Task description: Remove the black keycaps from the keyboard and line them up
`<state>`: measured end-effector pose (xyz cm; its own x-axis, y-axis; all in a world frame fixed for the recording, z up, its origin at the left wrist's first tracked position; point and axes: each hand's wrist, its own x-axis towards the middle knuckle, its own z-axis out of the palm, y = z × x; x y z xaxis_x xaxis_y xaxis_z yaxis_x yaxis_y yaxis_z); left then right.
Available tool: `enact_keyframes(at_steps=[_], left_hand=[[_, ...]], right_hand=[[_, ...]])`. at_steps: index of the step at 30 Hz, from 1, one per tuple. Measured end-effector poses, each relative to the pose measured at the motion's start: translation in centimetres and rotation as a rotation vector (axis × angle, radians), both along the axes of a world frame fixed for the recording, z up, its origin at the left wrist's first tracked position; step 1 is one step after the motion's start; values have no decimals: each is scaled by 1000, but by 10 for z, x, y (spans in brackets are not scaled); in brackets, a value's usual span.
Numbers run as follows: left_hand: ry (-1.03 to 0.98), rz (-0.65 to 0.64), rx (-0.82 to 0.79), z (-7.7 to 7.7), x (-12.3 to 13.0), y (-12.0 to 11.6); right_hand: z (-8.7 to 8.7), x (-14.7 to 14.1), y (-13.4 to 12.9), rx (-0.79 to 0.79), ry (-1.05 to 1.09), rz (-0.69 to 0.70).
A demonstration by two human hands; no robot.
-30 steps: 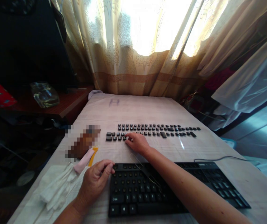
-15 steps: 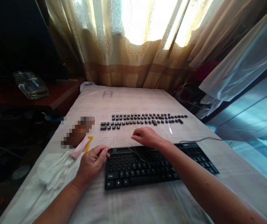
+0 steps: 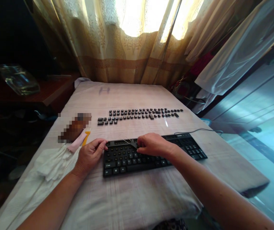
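Observation:
A black keyboard (image 3: pixel 137 168) lies in front of me, with many keycaps gone from its left and upper parts. My left hand (image 3: pixel 90 155) pinches the keyboard's upper left corner between thumb and fingers. Over the upper middle of the keyboard, my right hand (image 3: pixel 153 144) is closed on a wire keycap puller (image 3: pixel 133 144) with a black handle. Its thin wires stick out to the upper left; the other end is hidden in the hand. Beyond the keyboard, loose black keycaps (image 3: pixel 151 117) stand in rows on the cloth.
A pale cloth covers the table (image 3: pixel 91 201). Left of the keyboard lie white cloths (image 3: pixel 50 166), an orange-handled tool (image 3: pixel 86 139) and a pixelated brown object (image 3: pixel 74 127). The keyboard cable (image 3: pixel 199 129) runs right. A glass jar (image 3: pixel 19 80) sits on a side cabinet; curtains (image 3: pixel 122 67) hang behind.
My right hand has come down towards the keyboard and taken hold of the keycap puller that lay on it. My left hand keeps its pinch. The whole view has shifted.

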<state>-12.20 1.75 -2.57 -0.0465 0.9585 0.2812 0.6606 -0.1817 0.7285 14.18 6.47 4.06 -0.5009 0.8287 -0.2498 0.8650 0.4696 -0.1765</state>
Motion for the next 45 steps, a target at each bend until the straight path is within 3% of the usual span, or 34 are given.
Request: enact_keyframes(at_steps=[3, 6, 13, 18, 22, 30, 38, 45], left_hand=[[7, -1, -8, 0, 0, 0], [11, -5, -13, -1, 1, 0], [22, -15, -11, -2, 1, 0], [31, -23, 3, -2, 2, 0], [43, -27, 18, -3, 2, 0], [47, -43, 41, -4, 1, 0], [46, -41, 11, -5, 1, 0], [29, -60, 39, -4, 1, -2]], right_hand=[[2, -1, 1, 16, -9, 23], [4, 5, 3, -32, 119, -1], [-17, 24, -1, -615, 1011, -262], [-35, 20, -8, -735, 1348, -244], [-40, 13, -7, -735, 1318, -251], [-43, 3, -6, -576, 1142, -142], [-39, -4, -10, -309, 881, -64], [-39, -8, -24, 30, 710, 113]])
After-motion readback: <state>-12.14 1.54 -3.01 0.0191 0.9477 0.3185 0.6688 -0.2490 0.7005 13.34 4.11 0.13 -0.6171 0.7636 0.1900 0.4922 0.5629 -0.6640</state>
